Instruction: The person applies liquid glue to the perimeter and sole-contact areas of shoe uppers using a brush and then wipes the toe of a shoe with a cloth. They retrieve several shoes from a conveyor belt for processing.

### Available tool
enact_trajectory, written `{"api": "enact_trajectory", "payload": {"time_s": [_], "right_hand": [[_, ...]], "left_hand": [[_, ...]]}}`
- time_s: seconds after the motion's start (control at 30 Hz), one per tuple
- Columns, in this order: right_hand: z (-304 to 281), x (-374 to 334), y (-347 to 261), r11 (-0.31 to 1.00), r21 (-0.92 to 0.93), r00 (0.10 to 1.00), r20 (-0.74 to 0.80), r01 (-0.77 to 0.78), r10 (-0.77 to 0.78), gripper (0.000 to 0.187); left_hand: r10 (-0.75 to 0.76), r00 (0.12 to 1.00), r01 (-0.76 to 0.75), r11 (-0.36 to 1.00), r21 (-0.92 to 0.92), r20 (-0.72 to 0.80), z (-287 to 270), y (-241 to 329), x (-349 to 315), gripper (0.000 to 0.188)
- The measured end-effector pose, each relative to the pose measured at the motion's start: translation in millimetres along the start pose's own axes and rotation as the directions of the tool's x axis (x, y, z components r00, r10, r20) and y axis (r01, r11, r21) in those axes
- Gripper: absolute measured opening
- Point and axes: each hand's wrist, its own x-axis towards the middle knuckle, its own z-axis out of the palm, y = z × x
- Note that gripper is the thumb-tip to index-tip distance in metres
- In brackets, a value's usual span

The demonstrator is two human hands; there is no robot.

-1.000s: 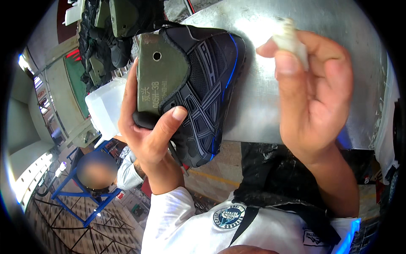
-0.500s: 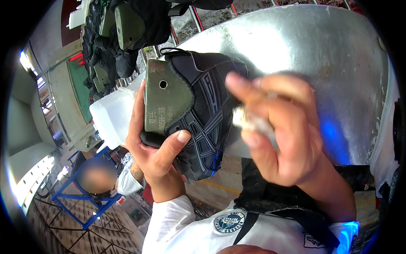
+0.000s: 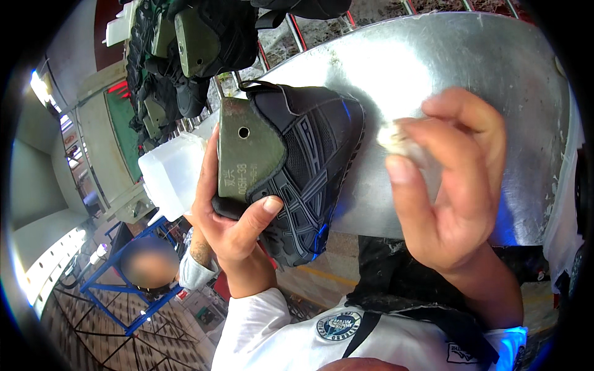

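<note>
A black and grey sports shoe [image 3: 315, 154] sits on an olive-green shoe last [image 3: 247, 148], whose flat top has a round hole. My left hand [image 3: 232, 229] grips them from the near left, its thumb lying along the side of the shoe by the last. To the right of the shoe, and apart from it, my right hand [image 3: 458, 185] pinches a small off-white lump [image 3: 395, 137] between thumb and forefinger. What the lump is made of I cannot make out. Its other fingers are loosely bent.
A curved, shiny metal worktop [image 3: 513, 105] lies under and beyond my right hand. More black shoes on lasts [image 3: 201, 43] are crowded at the upper left, near metal rollers [image 3: 296, 32]. A white plastic container [image 3: 173, 170] stands left of my left hand. Another person [image 3: 148, 263] is at the lower left.
My right hand has drawn away from the shoe to the right, with the lump still in its fingers. My left hand and the shoe have shifted only slightly.
</note>
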Motion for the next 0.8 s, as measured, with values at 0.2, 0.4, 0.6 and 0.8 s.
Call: {"api": "enact_trajectory", "payload": {"time_s": [0.2, 0.4, 0.6, 0.8], "right_hand": [[11, -1, 1, 0.985, 0.148, 0.996, -0.009, -0.085, 0.087, 0.028], [13, -7, -2, 0.873, 0.422, 0.967, 0.037, -0.244, 0.252, 0.036], [9, -3, 1, 0.940, 0.287, 0.979, 0.133, -0.186, 0.153, 0.035], [12, 8, -10, 0.762, 0.512, 0.905, 0.082, -0.398, 0.418, 0.030]], "left_hand": [[0.010, 1.000, -0.010, 1.000, 0.019, 0.014, -2, 0, -1, 0.099], [0.006, 1.000, -0.006, 1.000, -0.018, 0.014, 1, -1, -1, 0.099], [0.007, 1.000, -0.006, 1.000, -0.028, 0.004, 0, 1, -3, 0.099], [0.016, 1.000, -0.016, 1.000, 0.002, 0.010, -2, -1, -1, 0.099]]}}
